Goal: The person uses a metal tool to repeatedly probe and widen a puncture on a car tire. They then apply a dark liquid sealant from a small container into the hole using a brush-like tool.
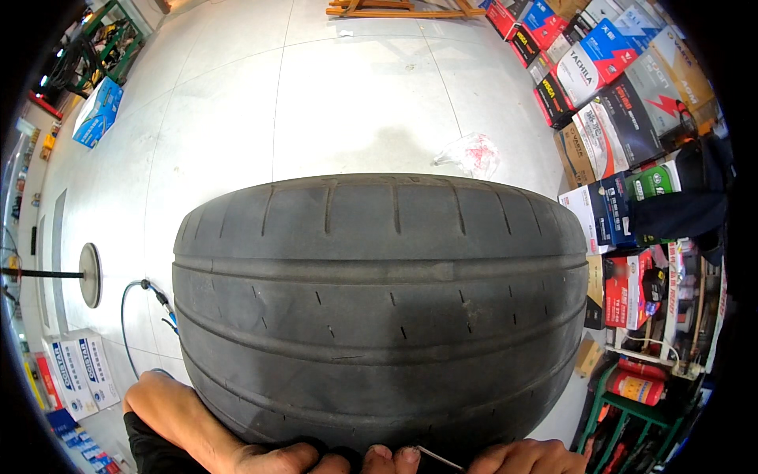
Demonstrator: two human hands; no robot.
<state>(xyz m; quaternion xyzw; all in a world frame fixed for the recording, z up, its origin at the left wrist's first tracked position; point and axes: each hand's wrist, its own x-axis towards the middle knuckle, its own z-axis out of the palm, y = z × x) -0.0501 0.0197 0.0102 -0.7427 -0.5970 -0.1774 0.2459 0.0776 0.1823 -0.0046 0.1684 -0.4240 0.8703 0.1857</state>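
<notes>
Flanking the tire (379,316): stacked boxes (588,71)

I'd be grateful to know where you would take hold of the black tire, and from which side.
I would grip the tire by its tread at left and right, the left hand and right hand coming inward from opposite sides. The broad tread curves downward at both ends, so they could likely press in against it. What supports the tire is out of view.
</notes>
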